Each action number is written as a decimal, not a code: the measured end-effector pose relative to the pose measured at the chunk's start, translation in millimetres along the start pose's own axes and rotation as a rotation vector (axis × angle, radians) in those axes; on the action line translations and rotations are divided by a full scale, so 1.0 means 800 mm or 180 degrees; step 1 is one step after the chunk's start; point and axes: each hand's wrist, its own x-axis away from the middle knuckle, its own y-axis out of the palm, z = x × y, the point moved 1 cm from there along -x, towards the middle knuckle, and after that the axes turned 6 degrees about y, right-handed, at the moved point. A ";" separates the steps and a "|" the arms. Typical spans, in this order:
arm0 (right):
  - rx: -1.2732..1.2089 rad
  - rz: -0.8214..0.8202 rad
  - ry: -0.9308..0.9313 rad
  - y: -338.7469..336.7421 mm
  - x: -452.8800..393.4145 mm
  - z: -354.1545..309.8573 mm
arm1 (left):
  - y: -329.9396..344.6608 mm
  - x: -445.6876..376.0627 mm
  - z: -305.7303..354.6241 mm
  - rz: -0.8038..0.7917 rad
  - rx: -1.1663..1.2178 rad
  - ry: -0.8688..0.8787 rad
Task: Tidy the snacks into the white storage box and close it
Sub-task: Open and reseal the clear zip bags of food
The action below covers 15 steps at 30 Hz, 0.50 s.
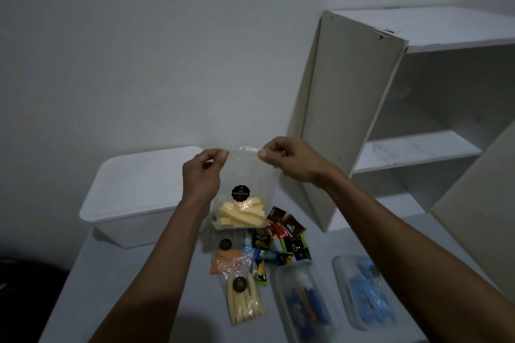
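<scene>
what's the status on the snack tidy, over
Left hand and right hand pinching top of clear snack bag, held up. White storage box lid on. Loose snacks on table.

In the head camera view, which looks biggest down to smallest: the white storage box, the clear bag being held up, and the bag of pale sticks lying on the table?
1. White storage box, clearly the largest.
2. Clear bag, pinched at its top by the left hand and right hand.
3. Bag of pale sticks.

The two bags look close; the lower one is nearer the camera, so their order is unsure.

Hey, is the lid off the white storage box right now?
No, the lid sits closed on the white storage box while both hands hold a clear snack bag up.
</scene>
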 end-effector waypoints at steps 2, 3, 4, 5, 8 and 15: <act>-0.0159 0.0226 0.0026 0.002 0.001 0.021 | 0.005 -0.002 -0.006 0.0034 0.0183 -0.0202; -0.0253 0.0422 0.0036 0.004 -0.001 0.033 | 0.008 -0.003 -0.010 0.0040 0.0218 -0.0278; -0.0401 0.0648 0.0070 0.008 -0.002 0.043 | 0.011 -0.004 -0.015 0.0032 0.0239 -0.0344; -0.0583 0.0850 0.0147 0.011 -0.006 0.054 | 0.014 -0.006 -0.020 0.0024 0.0243 -0.0403; -0.0917 0.1111 0.0350 0.020 -0.018 0.079 | 0.027 -0.011 -0.041 0.0038 0.0198 -0.0554; -0.1075 0.1243 0.0669 0.018 -0.080 0.145 | 0.083 -0.055 -0.097 0.0212 -0.0020 -0.0844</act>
